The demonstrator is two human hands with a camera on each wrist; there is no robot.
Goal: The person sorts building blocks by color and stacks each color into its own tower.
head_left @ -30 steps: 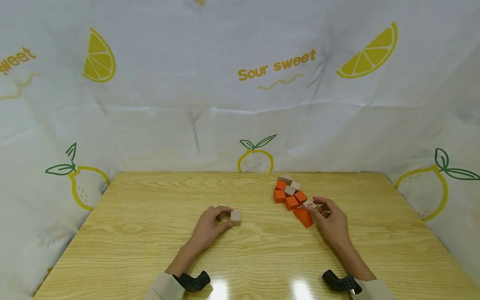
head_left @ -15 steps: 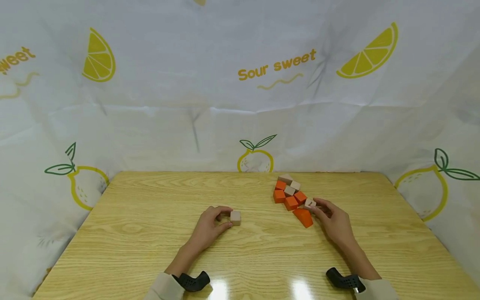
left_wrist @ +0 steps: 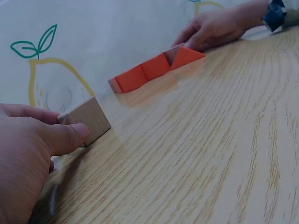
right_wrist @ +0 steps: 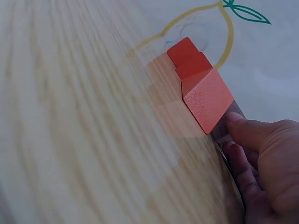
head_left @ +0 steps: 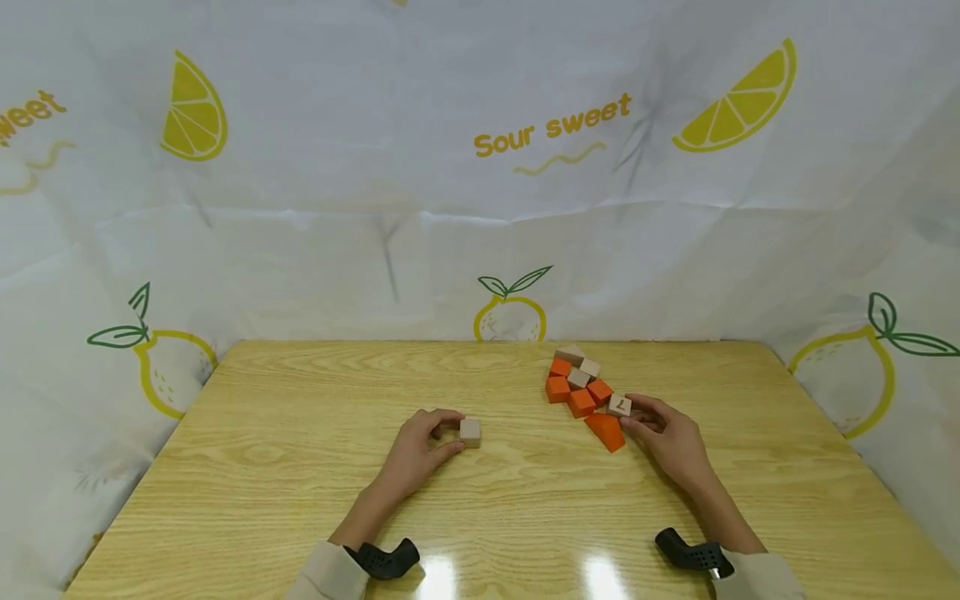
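Note:
My left hand [head_left: 417,454] pinches a plain wooden cube [head_left: 470,433] between thumb and fingers, left of the cluster of blocks. In the left wrist view the thumb lies against the near face of that cube [left_wrist: 93,122], which sits on the tabletop. My right hand [head_left: 675,446] pinches a wooden cube with a dark mark [head_left: 619,406] on its top, at the right end of the cluster. Just in front of this cube lies an orange triangular block [head_left: 606,432]. In the right wrist view the orange triangular block [right_wrist: 209,100] partly hides the held cube.
Several orange cubes [head_left: 581,403] stand close together behind the triangular block. Among them are plain wooden cubes [head_left: 578,378], with a wooden triangular block [head_left: 570,355] at the back. A lemon-printed white cloth [head_left: 337,275] hangs behind the wooden table [head_left: 300,400].
My right hand has shifted slightly right, and the marked cube it holds has turned so its top mark shows more plainly. My left hand stays in place on its cube.

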